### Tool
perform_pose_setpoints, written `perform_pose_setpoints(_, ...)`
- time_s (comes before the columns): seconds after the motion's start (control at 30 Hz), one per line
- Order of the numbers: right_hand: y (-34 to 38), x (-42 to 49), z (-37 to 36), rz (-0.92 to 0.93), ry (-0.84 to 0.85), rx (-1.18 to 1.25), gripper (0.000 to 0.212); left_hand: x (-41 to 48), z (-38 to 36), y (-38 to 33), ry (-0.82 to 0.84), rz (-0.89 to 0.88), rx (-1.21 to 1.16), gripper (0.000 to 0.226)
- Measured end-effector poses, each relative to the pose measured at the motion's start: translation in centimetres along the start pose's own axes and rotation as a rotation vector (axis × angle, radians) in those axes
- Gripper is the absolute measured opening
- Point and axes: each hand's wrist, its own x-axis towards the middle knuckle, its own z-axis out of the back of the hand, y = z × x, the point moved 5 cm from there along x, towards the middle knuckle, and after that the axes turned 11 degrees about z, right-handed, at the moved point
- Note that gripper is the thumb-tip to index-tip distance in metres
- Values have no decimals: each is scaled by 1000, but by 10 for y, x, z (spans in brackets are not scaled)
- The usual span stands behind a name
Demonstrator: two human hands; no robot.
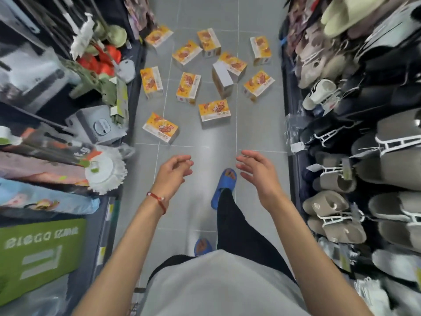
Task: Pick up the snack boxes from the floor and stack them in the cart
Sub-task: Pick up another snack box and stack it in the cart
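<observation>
Several orange-and-yellow snack boxes lie scattered on the grey tiled floor of a shop aisle ahead of me. The nearest snack box (pixel 160 128) lies front left, and another box (pixel 214 111) sits just right of it. One box (pixel 222 78) shows its plain white side. My left hand (pixel 175 173), with a red string on the wrist, hangs in the air with relaxed fingers and holds nothing. My right hand (pixel 255 173) is held out beside it, fingers spread and empty. Both hands are well short of the boxes. No cart is in view.
Shelves on the left hold mop heads (pixel 106 173), boxed goods and a green carton (pixel 41 254). Racks of slippers (pixel 355 169) line the right side. My feet in blue sandals (pixel 224 187) stand on the floor (pixel 198 153) between them.
</observation>
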Motion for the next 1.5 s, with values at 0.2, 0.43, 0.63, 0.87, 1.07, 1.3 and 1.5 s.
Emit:
perform_pose_setpoints(0.2,49,125,-9,-56,32,-12,17,90,-35,-96,-23,62,14,13)
perform_pose_setpoints(0.43,113,248,-20,-95,102,-89,21,165,-65,-194,-17,124,-18,18)
perform_pose_setpoints(0.63,147,337,-42,-157,161,-173,20,244,-62,-247,-67,162,-91,15)
perform_pose_setpoints(0.87,175,452,-84,-178,161,-242,22,361,-69,-308,-39,232,-105,12)
perform_pose_setpoints(1.07,166,540,-113,-247,121,-266,28,452,-63,-328,-45,310,-86,9)
perform_pose_setpoints(1.3,87,641,-107,-328,50,-339,25,563,-70,-279,-86,486,-29,10)
perform_pose_setpoints(1.5,-6,710,-98,-416,90,-422,12,650,-93,-224,-94,584,-15,10)
